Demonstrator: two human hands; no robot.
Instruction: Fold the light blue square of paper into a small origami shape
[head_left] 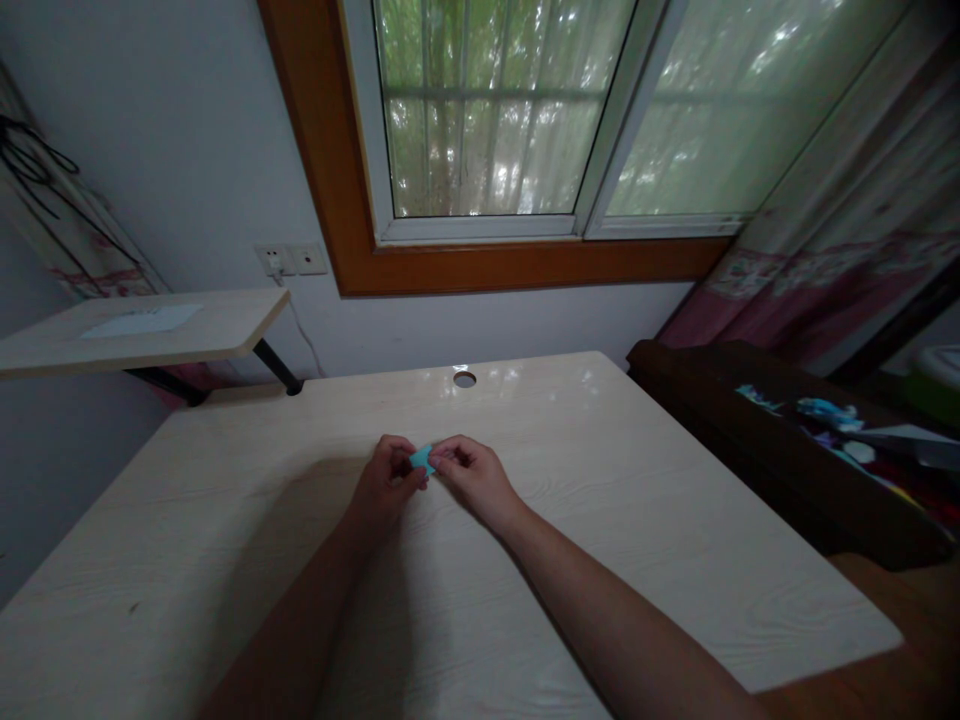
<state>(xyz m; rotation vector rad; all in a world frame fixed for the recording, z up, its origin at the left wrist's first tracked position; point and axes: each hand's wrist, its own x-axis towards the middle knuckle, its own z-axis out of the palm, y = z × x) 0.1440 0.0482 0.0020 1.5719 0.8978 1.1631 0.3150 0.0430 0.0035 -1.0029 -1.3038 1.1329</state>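
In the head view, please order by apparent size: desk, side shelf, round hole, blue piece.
1. desk
2. side shelf
3. round hole and blue piece: alike, not ranked; the piece is partly covered.

One left hand and one right hand are counted. One blue piece is recorded. One desk, one cable hole, one side shelf, one paper sheet and two wall plates are logged.

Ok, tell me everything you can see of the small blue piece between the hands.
The small blue piece is teal, flat and thin, perhaps folded paper. Only a corner shows; fingers hide the rest. The left hand and right hand pinch it from either side, over the pale wooden desk.
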